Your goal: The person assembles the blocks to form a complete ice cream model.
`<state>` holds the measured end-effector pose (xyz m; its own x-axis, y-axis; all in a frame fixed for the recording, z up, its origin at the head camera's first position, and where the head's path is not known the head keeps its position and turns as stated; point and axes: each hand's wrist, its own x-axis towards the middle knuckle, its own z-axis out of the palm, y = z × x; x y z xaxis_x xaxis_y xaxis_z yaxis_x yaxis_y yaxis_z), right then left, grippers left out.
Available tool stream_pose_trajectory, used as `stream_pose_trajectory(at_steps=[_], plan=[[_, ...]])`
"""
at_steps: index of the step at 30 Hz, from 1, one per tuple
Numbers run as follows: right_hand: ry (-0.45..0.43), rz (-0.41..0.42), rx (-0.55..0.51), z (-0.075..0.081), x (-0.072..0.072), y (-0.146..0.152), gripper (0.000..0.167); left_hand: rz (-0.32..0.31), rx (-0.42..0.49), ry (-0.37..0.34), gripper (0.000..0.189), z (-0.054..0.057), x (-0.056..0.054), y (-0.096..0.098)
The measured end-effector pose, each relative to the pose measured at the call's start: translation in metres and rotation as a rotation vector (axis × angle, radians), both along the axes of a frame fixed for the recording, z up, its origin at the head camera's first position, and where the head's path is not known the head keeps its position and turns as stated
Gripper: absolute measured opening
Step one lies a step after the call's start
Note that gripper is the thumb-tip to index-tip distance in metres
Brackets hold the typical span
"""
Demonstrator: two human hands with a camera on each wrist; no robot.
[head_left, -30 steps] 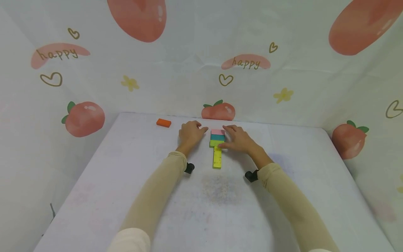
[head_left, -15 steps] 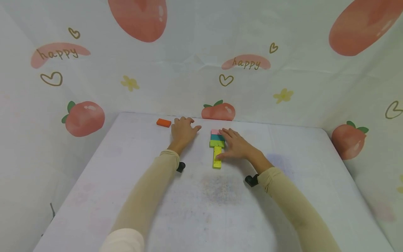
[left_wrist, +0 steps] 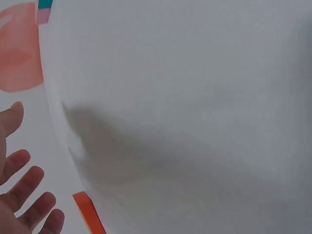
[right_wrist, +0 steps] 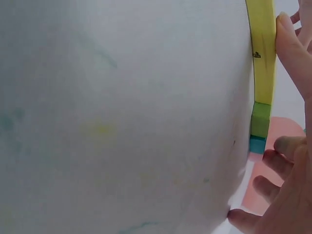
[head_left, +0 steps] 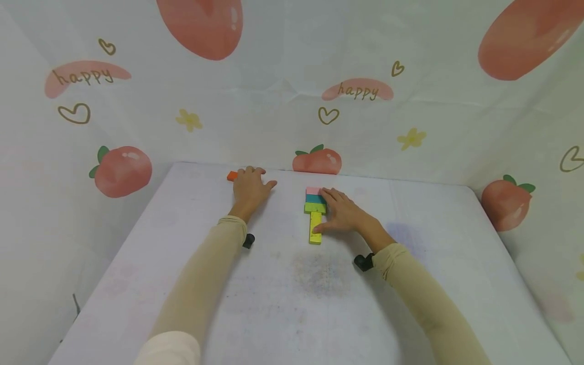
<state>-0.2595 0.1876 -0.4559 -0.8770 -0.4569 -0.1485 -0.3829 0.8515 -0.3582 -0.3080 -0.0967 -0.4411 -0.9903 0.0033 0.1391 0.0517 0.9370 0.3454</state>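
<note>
My left hand is at the back left, fingers spread, over the right part of an orange block. In the left wrist view those fingers are apart from the orange block and hold nothing. A yellow block lies lengthwise toward me; beyond its far end a green block, a teal block and a pink block lie crosswise in a row. My right hand is along their right side, thumb at the yellow block, fingertips near the pink and teal ones. Whether they touch is unclear.
A white tabletop with faint stains bears the blocks. Behind it hangs a printed cloth with fruit and lettering, meeting the table's back edge.
My left hand has moved left from beside the block row to the orange block, now partly covering it. My right hand shifted slightly toward me, its thumb going from the green block to the yellow.
</note>
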Motion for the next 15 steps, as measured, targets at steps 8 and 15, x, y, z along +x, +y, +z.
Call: stream_pose_trajectory(at_steps=[8, 15], plan=[[-0.021, -0.023, 0.011, -0.001, -0.001, 0.002, 0.125, 0.019, 0.003, -0.009, 0.064, -0.005, -0.004, -0.019], [-0.038, -0.030, 0.017, -0.001, -0.001, 0.001, 0.127, 0.021, 0.019, -0.039, 0.092, -0.008, -0.008, -0.038]])
